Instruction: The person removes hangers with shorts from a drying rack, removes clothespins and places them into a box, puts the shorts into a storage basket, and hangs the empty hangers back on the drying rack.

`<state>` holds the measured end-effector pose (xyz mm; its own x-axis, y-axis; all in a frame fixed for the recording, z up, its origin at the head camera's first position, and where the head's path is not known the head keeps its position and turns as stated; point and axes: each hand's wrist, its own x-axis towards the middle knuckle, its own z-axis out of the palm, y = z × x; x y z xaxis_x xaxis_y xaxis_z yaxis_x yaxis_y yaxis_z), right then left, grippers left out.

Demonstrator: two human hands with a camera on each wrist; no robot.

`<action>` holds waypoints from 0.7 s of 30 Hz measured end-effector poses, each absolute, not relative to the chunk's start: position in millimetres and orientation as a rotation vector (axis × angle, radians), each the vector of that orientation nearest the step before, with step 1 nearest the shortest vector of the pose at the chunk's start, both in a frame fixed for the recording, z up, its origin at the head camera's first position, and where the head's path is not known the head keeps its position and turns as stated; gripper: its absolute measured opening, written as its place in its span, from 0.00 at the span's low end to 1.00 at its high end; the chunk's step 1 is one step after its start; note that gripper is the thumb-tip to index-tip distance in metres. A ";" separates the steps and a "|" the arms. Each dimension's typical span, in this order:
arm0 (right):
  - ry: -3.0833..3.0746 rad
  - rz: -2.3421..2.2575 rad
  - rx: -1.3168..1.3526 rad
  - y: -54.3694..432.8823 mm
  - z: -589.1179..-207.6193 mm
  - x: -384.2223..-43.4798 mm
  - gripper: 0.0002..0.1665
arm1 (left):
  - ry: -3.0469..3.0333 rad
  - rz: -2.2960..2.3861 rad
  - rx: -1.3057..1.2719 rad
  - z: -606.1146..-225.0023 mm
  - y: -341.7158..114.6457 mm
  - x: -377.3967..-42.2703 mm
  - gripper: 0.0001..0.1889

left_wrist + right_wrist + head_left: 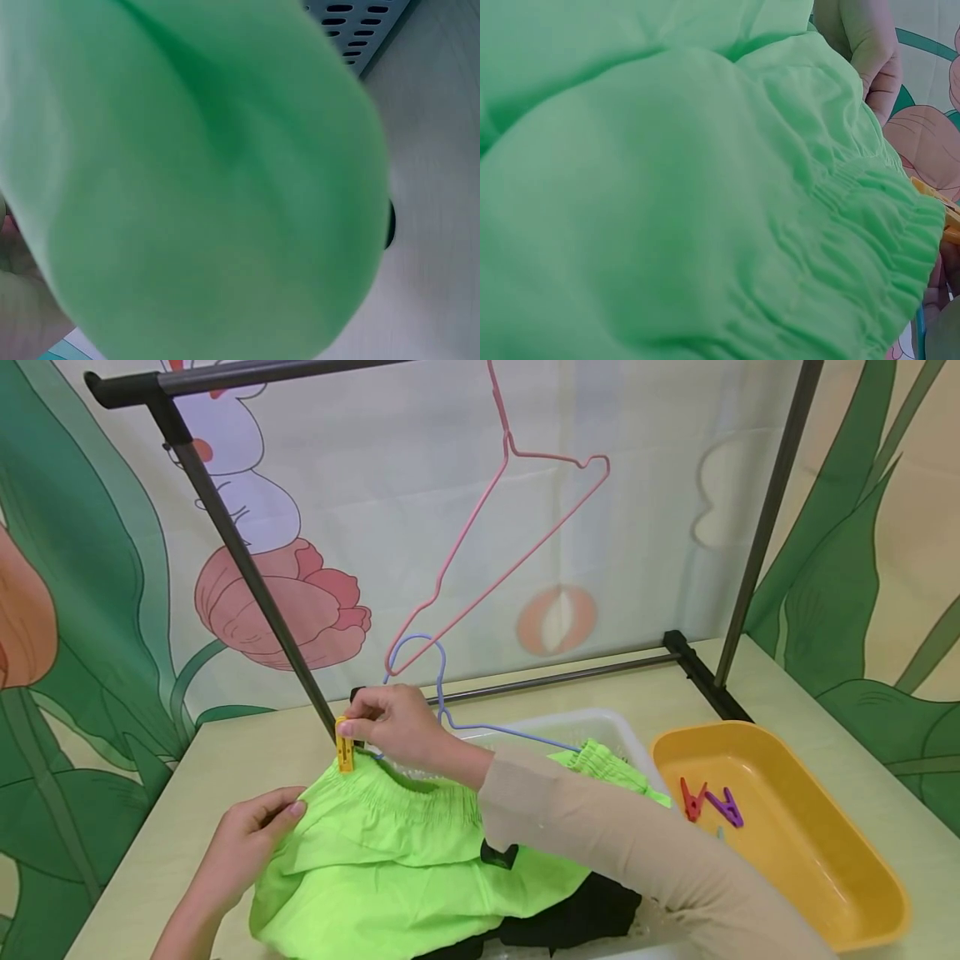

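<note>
Bright green garment with a gathered elastic waistband [420, 802] hangs across a blue hanger [442, 685]. My right hand [408, 727] pinches a yellow clothespin [345, 745] between thumb and fingers; its lower end sits on the left corner of the waistband. To the left and lower, my left hand [251, 835] pinches the garment's side edge between thumb and fingers. Green cloth [225, 210] fills most of the left wrist view. The right wrist view shows the gathered waistband [855, 255] and the clothespin [936, 201]; cloth hides much of both hands there.
A pink hanger [480, 518] hangs from the black rack [247, 560]. Behind and under the garment stands a white basket [600, 727], with black cloth [577, 910] below the green. At right, a yellow tray [810, 860] holds a red clothespin [693, 800] and a purple clothespin [726, 808].
</note>
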<state>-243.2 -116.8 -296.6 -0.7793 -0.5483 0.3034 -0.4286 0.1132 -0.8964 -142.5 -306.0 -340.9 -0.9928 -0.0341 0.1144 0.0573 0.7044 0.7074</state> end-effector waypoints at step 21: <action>2.207 -1.910 -0.899 -119.0 -301.1 -240.7 0.05 | -2.768 -1.146 -0.039 -340.8 -305.4 -141.3 0.16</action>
